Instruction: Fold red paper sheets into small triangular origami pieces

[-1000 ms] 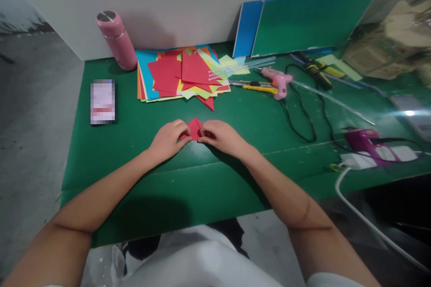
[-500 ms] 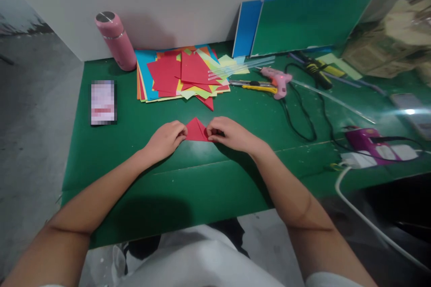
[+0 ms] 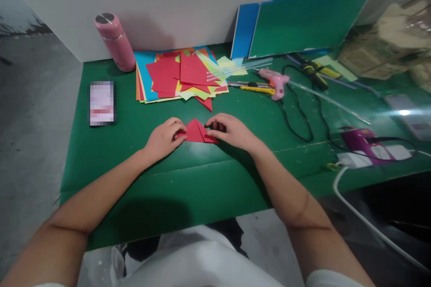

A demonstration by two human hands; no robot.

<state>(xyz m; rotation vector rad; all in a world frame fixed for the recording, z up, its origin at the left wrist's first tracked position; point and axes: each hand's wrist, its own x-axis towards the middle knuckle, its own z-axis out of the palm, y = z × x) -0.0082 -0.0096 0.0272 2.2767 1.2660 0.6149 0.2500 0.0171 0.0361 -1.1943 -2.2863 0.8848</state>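
A small red sheet of folded paper point(image 3: 194, 132) lies on the table before me, shaped like a triangle with a peak at the top and a slanting crease on its right side. The fingers and thumb of my left hand point(image 3: 165, 136) close on its left corner. My right hand point(image 3: 232, 131) is at the right flap, thumb against the paper, with the curled fingers parted from the thumb. Just beyond the folded piece, a red paper point sticks out from under a pile of coloured paper point(image 3: 164, 76).
A pink flask point(image 3: 116, 45) and a blurred-out flat item point(image 3: 102, 103) are at left. To the right lie a yellow cutter point(image 3: 257, 89), a pink glue gun point(image 3: 278, 83) with its cord, clear glue sticks point(image 3: 240, 69), pliers point(image 3: 314, 74) and a purple power block point(image 3: 362, 143). Boards point(image 3: 306, 24) lean behind.
My right fingers have lifted and parted from the thumb, uncovering more of the right flap, which now spreads farther right. My left hand stays at the left corner.
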